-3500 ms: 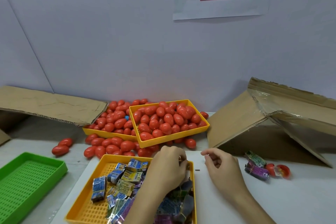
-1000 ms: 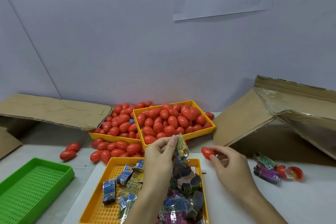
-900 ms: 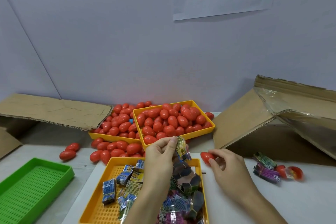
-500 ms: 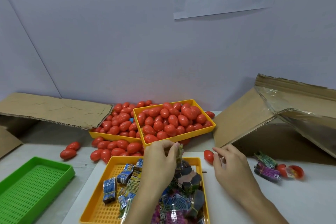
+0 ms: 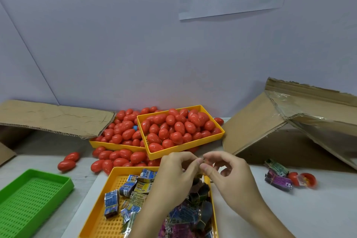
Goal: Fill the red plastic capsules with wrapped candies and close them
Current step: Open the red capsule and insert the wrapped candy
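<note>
White tabletop before me: at 12 o'clock a yellow tray of red capsules, at 6 a candy tray of wrapped candies, my left hand and right hand together pinching a small mostly hidden item.

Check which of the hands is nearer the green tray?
Left. The left hand is over the yellow candy tray, which lies just right of the green tray. The right hand is further right, past the candy tray's far edge.
</note>
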Tool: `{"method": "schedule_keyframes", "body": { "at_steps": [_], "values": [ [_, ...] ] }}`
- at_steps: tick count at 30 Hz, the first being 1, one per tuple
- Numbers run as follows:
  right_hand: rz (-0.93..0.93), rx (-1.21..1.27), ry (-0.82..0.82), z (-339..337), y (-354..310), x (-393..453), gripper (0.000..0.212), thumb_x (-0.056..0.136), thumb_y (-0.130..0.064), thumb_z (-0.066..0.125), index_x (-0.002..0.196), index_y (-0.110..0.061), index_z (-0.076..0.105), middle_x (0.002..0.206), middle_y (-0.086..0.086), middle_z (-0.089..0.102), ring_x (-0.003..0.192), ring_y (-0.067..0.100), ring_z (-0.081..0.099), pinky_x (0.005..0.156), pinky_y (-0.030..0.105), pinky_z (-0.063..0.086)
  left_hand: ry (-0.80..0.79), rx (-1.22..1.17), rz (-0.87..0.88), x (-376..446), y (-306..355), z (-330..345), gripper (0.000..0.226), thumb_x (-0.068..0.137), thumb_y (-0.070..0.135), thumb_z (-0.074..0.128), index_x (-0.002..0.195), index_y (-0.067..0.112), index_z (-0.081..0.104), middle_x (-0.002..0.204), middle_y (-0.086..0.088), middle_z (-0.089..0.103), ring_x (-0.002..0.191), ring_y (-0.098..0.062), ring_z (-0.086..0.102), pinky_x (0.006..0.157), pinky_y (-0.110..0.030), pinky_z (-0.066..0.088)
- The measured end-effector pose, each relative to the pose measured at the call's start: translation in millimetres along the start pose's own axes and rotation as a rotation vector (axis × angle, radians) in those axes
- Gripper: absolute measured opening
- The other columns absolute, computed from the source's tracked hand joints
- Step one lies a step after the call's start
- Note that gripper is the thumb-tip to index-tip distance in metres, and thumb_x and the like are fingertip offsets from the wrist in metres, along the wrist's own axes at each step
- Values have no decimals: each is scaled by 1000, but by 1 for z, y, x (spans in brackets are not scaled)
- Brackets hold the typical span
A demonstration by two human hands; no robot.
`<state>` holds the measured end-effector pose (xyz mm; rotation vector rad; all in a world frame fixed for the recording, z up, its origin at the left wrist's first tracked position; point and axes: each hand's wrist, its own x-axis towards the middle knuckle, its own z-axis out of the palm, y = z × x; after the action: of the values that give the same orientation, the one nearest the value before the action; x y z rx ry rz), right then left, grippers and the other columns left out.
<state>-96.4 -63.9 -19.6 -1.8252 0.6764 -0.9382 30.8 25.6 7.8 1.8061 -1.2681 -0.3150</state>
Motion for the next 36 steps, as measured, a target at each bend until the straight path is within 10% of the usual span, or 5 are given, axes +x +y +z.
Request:
{"method": "schedule_keyframes", "body": {
  "at_steps": [15,25,30,36],
  "values": [
    [287,292,57,-22,3,10,9,85,-15,71,81,-22,74,71,2,73,59,6,61,61,27,53,-149,131,-111,2,-22,-24,19,83,15,78,86,31,68,71,10,66,67,3,60,63,-16,51],
    [303,347,-40,-23,-2,10,31,57,-44,75,78,-22,78,70,6,71,62,9,63,69,34,53,-77,73,-204,2,-32,-47,19,81,27,79,64,20,74,45,8,44,44,-7,35,46,-20,32],
    [330,329,-42,-24,0,9,25,60,-43,76,78,-24,78,71,5,72,63,9,64,67,31,54,-164,270,-196,3,-35,-49,21,93,21,67,73,25,74,80,-9,72,70,-15,60,67,-34,50],
    [366,298,-67,-24,5,9,7,79,-23,76,80,-17,78,72,7,72,64,10,63,64,28,52,-77,336,-132,3,-38,-45,23,91,8,67,87,31,70,86,12,65,78,-2,58,65,-9,46]
  ]
}}
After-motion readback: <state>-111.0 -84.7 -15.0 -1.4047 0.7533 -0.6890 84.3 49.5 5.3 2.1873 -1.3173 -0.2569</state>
